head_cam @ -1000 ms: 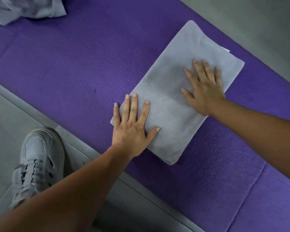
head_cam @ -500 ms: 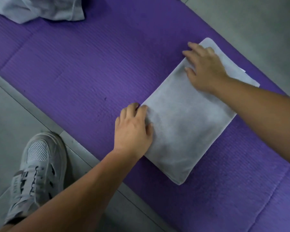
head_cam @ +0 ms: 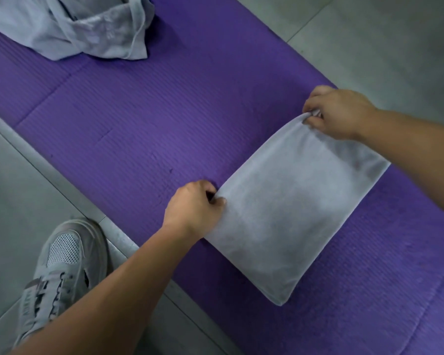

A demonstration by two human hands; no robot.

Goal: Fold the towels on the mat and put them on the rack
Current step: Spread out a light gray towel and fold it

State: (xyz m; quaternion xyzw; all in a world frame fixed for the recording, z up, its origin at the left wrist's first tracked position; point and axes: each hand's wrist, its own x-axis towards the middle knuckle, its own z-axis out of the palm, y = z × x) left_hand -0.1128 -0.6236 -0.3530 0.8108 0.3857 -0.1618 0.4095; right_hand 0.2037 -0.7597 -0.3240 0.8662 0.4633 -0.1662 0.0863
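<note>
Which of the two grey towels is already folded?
The flat rectangular towel, pinched at its corners by the left hand and right hand. The other towel lies crumpled farther along the mat.

Your purple mat lies on the grey tiled floor; on it you have a folded grey towel near right, a crumpled towel far left.

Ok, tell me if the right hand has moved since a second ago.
Yes, the right hand went from the middle of the folded towel to its far corner, now pinching it.
</note>
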